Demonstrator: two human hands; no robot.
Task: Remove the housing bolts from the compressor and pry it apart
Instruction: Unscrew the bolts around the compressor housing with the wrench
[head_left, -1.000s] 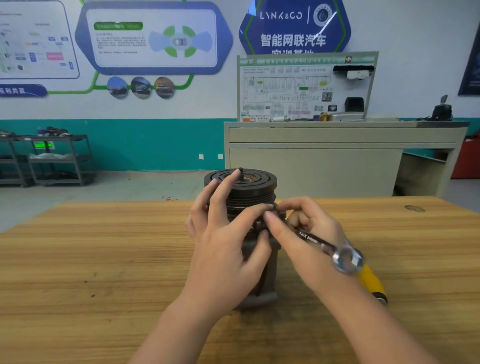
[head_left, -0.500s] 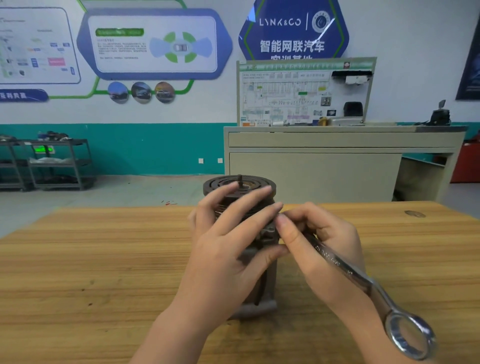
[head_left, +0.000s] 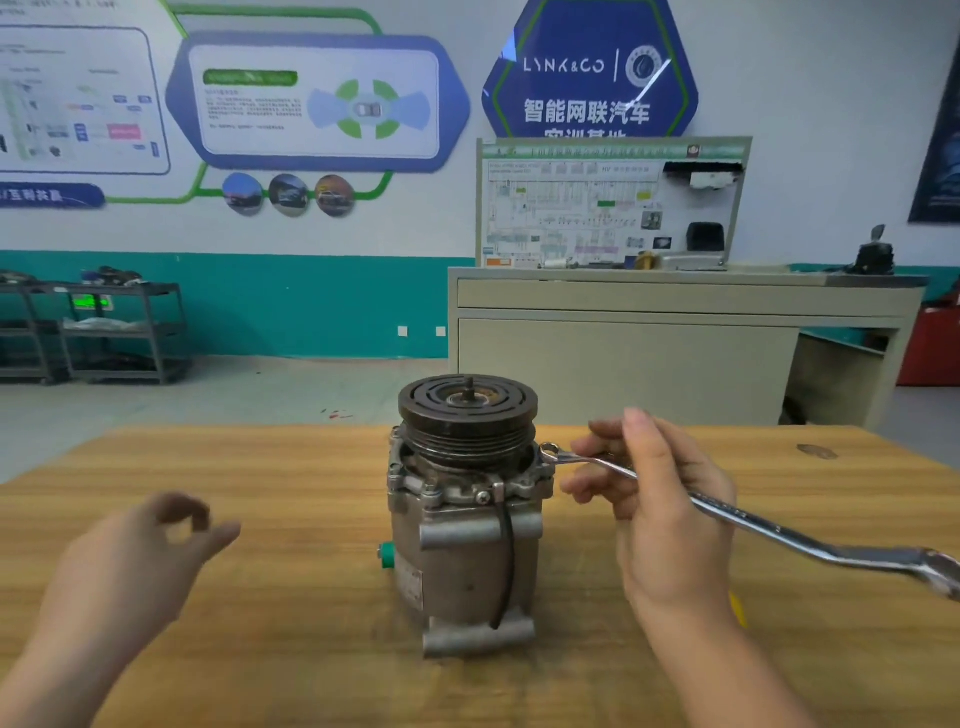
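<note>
The grey compressor (head_left: 462, 561) stands upright on the wooden table (head_left: 260, 649), its black grooved pulley (head_left: 467, 415) on top. My right hand (head_left: 670, 525) grips a long silver wrench (head_left: 779, 532) by the shaft. The wrench's small ring end sits at a bolt on the housing flange's right rear corner (head_left: 548, 451). A screw head (head_left: 483, 497) shows on the front of the flange. My left hand (head_left: 140, 561) hovers off to the left, apart from the compressor, with its index finger curled toward the thumb and nothing visible in it.
A yellow tool handle (head_left: 737, 610) peeks out behind my right wrist on the table. Beyond the table stand a beige cabinet (head_left: 623, 358) with a wiring display board and dark metal shelf carts (head_left: 104, 332) at the far left.
My left hand has let go of the compressor and swung out to the left. My right hand has shifted right, and the wrench's ring end now sits at the right rear flange bolt.
</note>
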